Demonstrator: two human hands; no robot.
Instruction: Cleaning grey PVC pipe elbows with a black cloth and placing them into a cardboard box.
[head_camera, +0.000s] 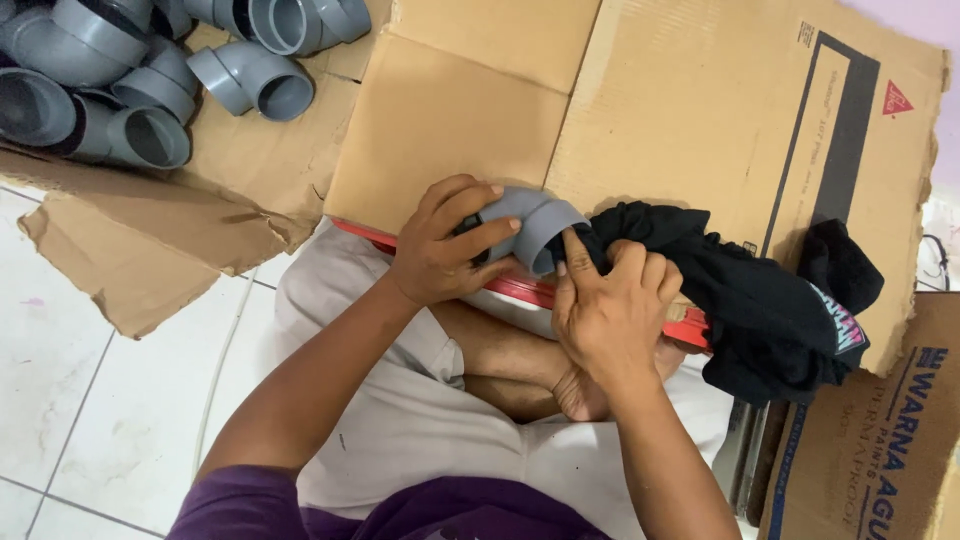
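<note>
Left grip (440, 245): clenched around a grey pipe elbow (530, 222), fingers wrapped over the top of the bend, thumb side hidden beneath. Elbow held above the lap, its open mouth turned toward the right hand.

Right grip (610, 305): grasping a bunched black cloth (760, 310), index finger (577, 255) extended and pressed with the cloth at the rim of the elbow's mouth. Cloth trails off to the right over the person's knee; a small coloured print shows at its far edge.

Head view, further items:
- Red flat bar (520, 290), lying across the lap directly under both hands, running from upper left to lower right; partly covered by hands and cloth.
- Heap of grey pipe elbows (130, 80), top left corner, resting on cardboard, well apart from the hands; openings face various ways.
- Flattened brown cardboard sheets (470, 110), spread on the floor beyond the lap; torn edge at left, printed panel at right.
- Cardboard box (880, 450), lower right, beside the knee.
- White tiled floor (90, 400), left side.
- Person seated cross-legged, light shorts, purple shirt sleeve at the bottom edge.
</note>
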